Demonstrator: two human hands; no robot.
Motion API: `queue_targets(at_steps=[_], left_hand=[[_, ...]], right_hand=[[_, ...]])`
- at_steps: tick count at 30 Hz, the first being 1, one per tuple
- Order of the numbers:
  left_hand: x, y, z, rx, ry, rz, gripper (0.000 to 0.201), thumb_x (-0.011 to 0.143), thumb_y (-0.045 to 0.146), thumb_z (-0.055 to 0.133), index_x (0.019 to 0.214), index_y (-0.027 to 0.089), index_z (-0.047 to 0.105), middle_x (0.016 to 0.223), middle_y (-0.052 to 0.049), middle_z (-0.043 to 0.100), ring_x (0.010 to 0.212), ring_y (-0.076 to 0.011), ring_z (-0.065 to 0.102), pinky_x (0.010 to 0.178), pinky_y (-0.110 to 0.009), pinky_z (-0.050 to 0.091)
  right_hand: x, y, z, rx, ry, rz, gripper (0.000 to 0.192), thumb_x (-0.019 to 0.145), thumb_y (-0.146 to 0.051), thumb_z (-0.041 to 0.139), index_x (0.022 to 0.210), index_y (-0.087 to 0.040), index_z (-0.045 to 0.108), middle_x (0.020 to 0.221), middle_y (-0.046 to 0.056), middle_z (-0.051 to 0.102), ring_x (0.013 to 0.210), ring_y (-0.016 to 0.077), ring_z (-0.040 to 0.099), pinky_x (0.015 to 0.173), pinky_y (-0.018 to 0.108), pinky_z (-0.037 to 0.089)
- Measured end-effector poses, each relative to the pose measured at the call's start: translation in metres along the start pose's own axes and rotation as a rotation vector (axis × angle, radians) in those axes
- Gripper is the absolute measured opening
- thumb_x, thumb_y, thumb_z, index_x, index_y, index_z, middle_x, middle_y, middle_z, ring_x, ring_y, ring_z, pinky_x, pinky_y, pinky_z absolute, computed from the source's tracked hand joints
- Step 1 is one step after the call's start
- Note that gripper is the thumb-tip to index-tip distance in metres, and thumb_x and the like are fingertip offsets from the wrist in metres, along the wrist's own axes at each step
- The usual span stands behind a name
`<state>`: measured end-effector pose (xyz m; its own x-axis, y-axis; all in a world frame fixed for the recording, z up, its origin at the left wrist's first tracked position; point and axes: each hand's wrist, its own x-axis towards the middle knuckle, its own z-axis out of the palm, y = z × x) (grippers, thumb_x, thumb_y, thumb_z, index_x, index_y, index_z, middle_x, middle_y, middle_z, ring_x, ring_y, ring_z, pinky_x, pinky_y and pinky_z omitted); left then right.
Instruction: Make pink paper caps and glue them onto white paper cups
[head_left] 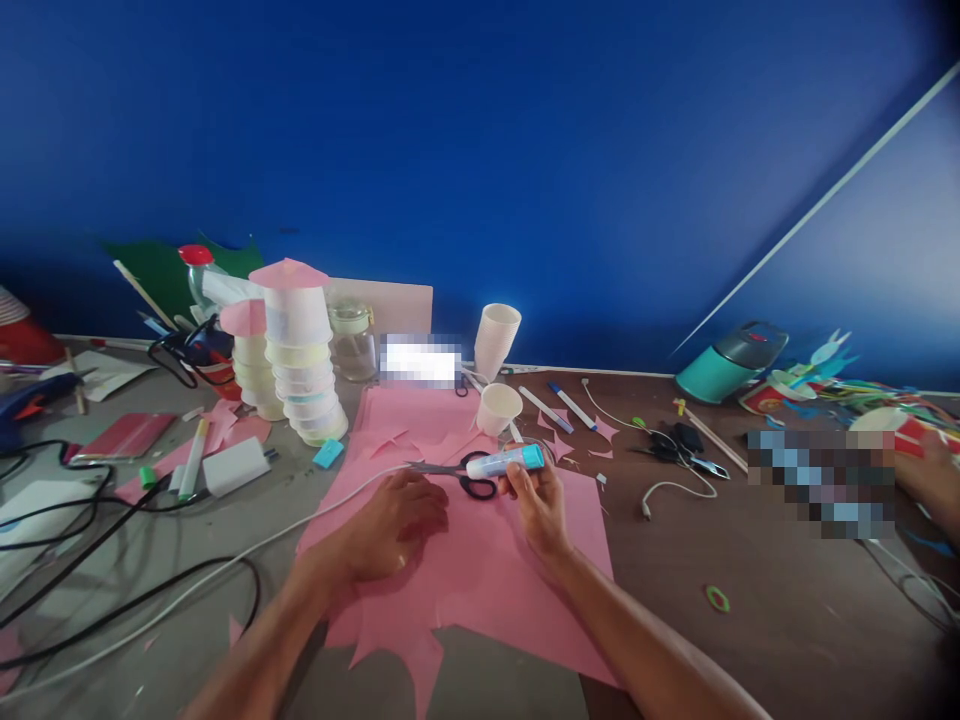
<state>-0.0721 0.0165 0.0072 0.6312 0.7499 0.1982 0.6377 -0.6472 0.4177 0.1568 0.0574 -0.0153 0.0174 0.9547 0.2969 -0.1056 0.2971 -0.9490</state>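
So we've got the glue stick (505, 461) pinched in our right hand (541, 508), fingers wrapped around its lower side, and it's lying almost flat. Its long axis runs left to right, with the teal end pointing right and slightly up and the white end pointing left toward the scissors (463, 472). Those scissors sit on the pink paper (480, 570) just behind the stick, black handles right under its white end, blades pointing left.

Our left hand (394, 525) isn't holding anything we can see. It's resting palm down on the pink paper with fingers loosely curled, pinning the sheet. Its fingertips end up just short of the scissor blades, so the left hand is the nearer one to the blade tips, while the right is nearer the handles. A small paper cup (499, 408) stands just beyond, up the sheet.
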Motion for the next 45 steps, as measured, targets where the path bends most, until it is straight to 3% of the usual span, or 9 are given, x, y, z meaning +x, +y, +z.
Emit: queue_targets(at_steps=[4, 8, 10, 15, 20, 26, 30, 36, 45], left_hand=[[-0.001, 0.003, 0.002, 0.076, -0.097, -0.044, 0.028, 0.089, 0.015, 0.056, 0.107, 0.032, 0.069, 0.129, 0.001, 0.064, 0.115, -0.0256, 0.056, 0.097, -0.042, 0.043], [0.007, 0.011, 0.008, 0.191, -0.122, -0.143, 0.017, 0.092, 0.035, 0.06, 0.094, 0.021, 0.07, 0.095, -0.007, 0.066, 0.087, -0.0254, 0.06, 0.076, -0.04, 0.048], [0.009, 0.009, 0.01, 0.159, -0.078, -0.137, 0.019, 0.095, 0.028, 0.055, 0.087, 0.019, 0.069, 0.087, -0.007, 0.066, 0.084, -0.0238, 0.06, 0.075, -0.038, 0.048], [0.006, -0.004, 0.011, -0.062, 0.087, -0.034, 0.031, 0.09, 0.005, 0.047, 0.102, 0.021, 0.071, 0.106, -0.005, 0.071, 0.102, -0.0209, 0.061, 0.094, -0.037, 0.046], [0.002, -0.003, 0.01, 0.007, -0.028, -0.097, 0.031, 0.083, 0.008, 0.059, 0.107, 0.025, 0.071, 0.129, -0.005, 0.064, 0.121, -0.0278, 0.055, 0.105, -0.047, 0.041], [0.004, -0.001, 0.013, 0.036, -0.058, -0.147, 0.025, 0.082, 0.021, 0.069, 0.106, 0.023, 0.067, 0.122, -0.006, 0.063, 0.115, -0.0281, 0.056, 0.104, -0.047, 0.043], [0.004, -0.002, 0.015, 0.064, -0.044, -0.149, 0.029, 0.082, 0.021, 0.07, 0.111, 0.024, 0.066, 0.126, -0.007, 0.061, 0.119, -0.0295, 0.053, 0.104, -0.048, 0.043], [0.005, 0.002, 0.012, 0.049, -0.071, -0.168, 0.028, 0.083, 0.022, 0.07, 0.111, 0.024, 0.066, 0.124, -0.008, 0.06, 0.117, -0.0294, 0.053, 0.103, -0.049, 0.043], [0.005, -0.003, 0.012, 0.051, -0.07, -0.153, 0.03, 0.082, 0.023, 0.069, 0.112, 0.025, 0.067, 0.126, -0.007, 0.06, 0.118, -0.0296, 0.053, 0.101, -0.047, 0.045]], right_hand=[[0.0, -0.002, 0.001, 0.012, -0.004, 0.002, 0.03, 0.088, -0.051, 0.064, 0.089, -0.022, 0.06, 0.059, -0.004, 0.058, 0.051, 0.0125, 0.052, 0.051, 0.025, 0.043], [-0.001, -0.003, 0.003, 0.01, 0.002, 0.01, 0.03, 0.087, -0.051, 0.066, 0.087, -0.022, 0.059, 0.057, -0.005, 0.056, 0.05, 0.0123, 0.051, 0.051, 0.026, 0.043], [-0.002, -0.003, 0.004, 0.016, 0.02, 0.021, 0.032, 0.086, -0.053, 0.066, 0.087, -0.022, 0.059, 0.058, -0.005, 0.056, 0.051, 0.0123, 0.051, 0.051, 0.026, 0.043], [-0.004, -0.005, 0.005, 0.008, 0.02, 0.06, 0.041, 0.083, -0.062, 0.066, 0.081, -0.022, 0.058, 0.055, -0.005, 0.053, 0.048, 0.0119, 0.048, 0.049, 0.026, 0.041], [-0.006, -0.006, 0.004, -0.025, -0.075, 0.099, 0.047, 0.082, -0.067, 0.063, 0.075, -0.022, 0.056, 0.053, -0.005, 0.05, 0.046, 0.0118, 0.044, 0.045, 0.026, 0.036], [-0.012, -0.005, 0.008, -0.079, -0.257, 0.121, 0.041, 0.088, -0.062, 0.06, 0.075, -0.023, 0.059, 0.05, -0.005, 0.05, 0.045, 0.0121, 0.041, 0.044, 0.026, 0.035], [-0.013, -0.014, 0.011, -0.136, -0.331, 0.116, 0.04, 0.092, -0.056, 0.057, 0.069, -0.024, 0.062, 0.052, -0.002, 0.057, 0.048, 0.0146, 0.048, 0.05, 0.029, 0.043], [-0.012, -0.021, 0.011, -0.187, -0.367, 0.078, 0.04, 0.095, -0.052, 0.056, 0.066, -0.025, 0.065, 0.057, 0.002, 0.065, 0.066, 0.0214, 0.065, 0.064, 0.034, 0.054], [-0.012, -0.016, 0.008, -0.197, -0.383, 0.043, 0.046, 0.097, -0.053, 0.051, 0.063, -0.024, 0.065, 0.057, 0.003, 0.064, 0.063, 0.0201, 0.06, 0.064, 0.035, 0.051]])
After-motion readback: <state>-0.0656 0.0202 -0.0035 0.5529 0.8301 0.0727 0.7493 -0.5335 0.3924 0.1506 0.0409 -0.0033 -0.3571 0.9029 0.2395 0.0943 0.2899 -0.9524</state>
